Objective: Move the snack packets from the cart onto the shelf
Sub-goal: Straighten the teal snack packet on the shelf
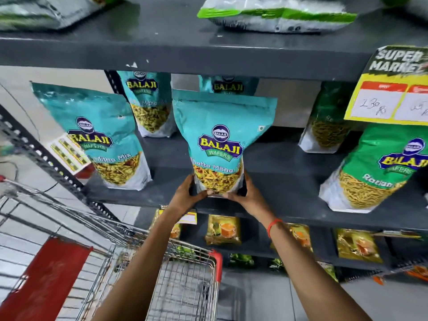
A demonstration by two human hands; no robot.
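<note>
A teal Balaji snack packet (220, 140) stands upright at the front of the dark middle shelf (284, 181). My left hand (187, 193) grips its bottom left corner and my right hand (245, 193) grips its bottom right corner. Another teal packet (97, 137) stands to its left, and two more teal ones (148, 105) stand behind. Below my arms is the wire cart (185, 283) with a red corner; its basket looks empty where I can see it.
Green Balaji packets (379, 167) stand on the right of the same shelf. A yellow price sign (389, 98) hangs from the upper shelf edge. Green-and-white bags (275, 15) lie on the top shelf. Yellow packets (223, 230) fill the shelf below.
</note>
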